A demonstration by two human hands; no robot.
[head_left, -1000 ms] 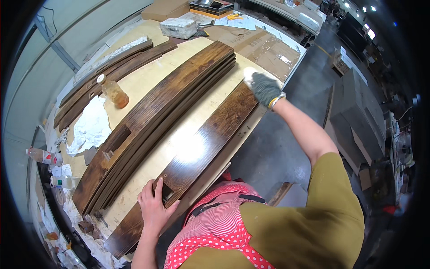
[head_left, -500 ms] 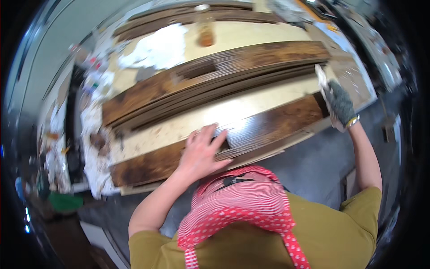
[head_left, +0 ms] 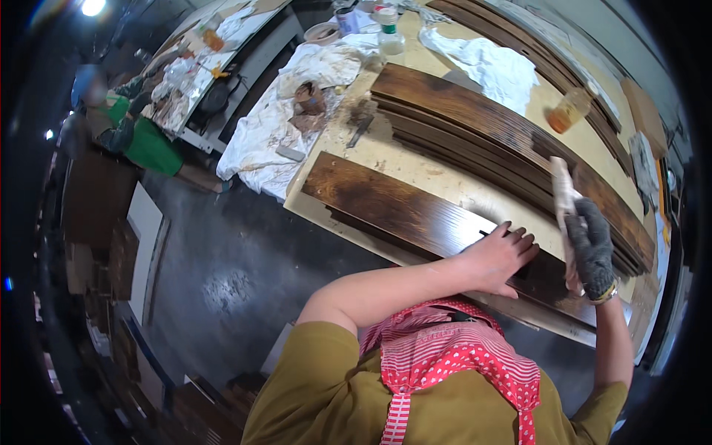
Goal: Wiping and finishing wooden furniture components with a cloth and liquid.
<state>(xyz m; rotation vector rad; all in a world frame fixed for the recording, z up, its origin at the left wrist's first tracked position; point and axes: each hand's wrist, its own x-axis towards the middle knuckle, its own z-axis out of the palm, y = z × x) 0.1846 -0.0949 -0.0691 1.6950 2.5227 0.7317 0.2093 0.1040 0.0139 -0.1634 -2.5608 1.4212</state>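
Note:
A long dark-stained wooden board lies along the near edge of the table. My bare left hand rests on it with fingers spread, partly covering a dark opening in its top. On the board's right part is my right hand, in a grey glove and closed round a pale folded cloth. The cloth's upper end points away from me, in front of a stack of similar boards. Its lower part is half hidden by the hand.
White cloths and a jar of amber liquid are beyond the stack. A brown-stained container sits on rags at the left, near a flat grey block. A co-worker in a green apron stands at another table, far left.
The view has swung left, bringing in the co-worker and more floor. My right hand has come in from the board's right end, closer to my left hand, which stays by the opening.

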